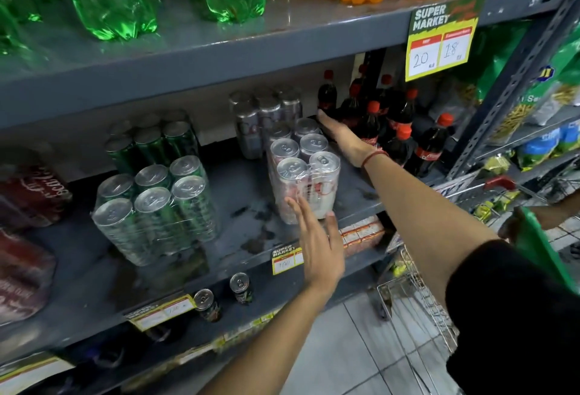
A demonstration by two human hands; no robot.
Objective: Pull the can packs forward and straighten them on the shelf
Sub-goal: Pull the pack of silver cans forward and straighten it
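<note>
On the middle shelf (238, 181), a wrapped pack of silver cans (303, 172) stands near the front edge. Left hand (318, 244) is open, flat, fingers spread, at the pack's front face. Right hand (340, 134) lies open along its far side, beside cola bottles (395, 124). Green can packs (153, 206) stand left.

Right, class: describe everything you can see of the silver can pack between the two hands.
The silver can pack holds shiny aluminium cans with pull-tab tops, two across, bound in clear wrinkled plastic film. It stands upright near the grey shelf front edge, angled slightly. The left hand, open, presses its front; the right hand lies flat along its far right side.
</note>
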